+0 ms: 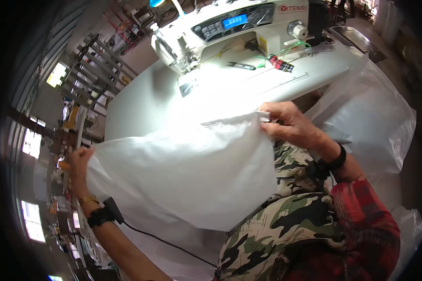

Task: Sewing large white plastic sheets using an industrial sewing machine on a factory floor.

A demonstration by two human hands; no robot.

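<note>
Sheeting point(187, 178), white and lightly creased, hung stretched between both hands at the near side of the pale table point(136, 110), before the sewing machine point(234, 33). Left hand point(80, 169) gripped its left corner, fingers curled in; right hand point(290, 122) pinched the upper right corner between thumb and fingers. Plaid scrap point(281, 63) lay under the machine's arm.

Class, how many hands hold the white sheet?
2: the left hand at the left corner of the sheet, the right hand at its upper right corner.
</note>
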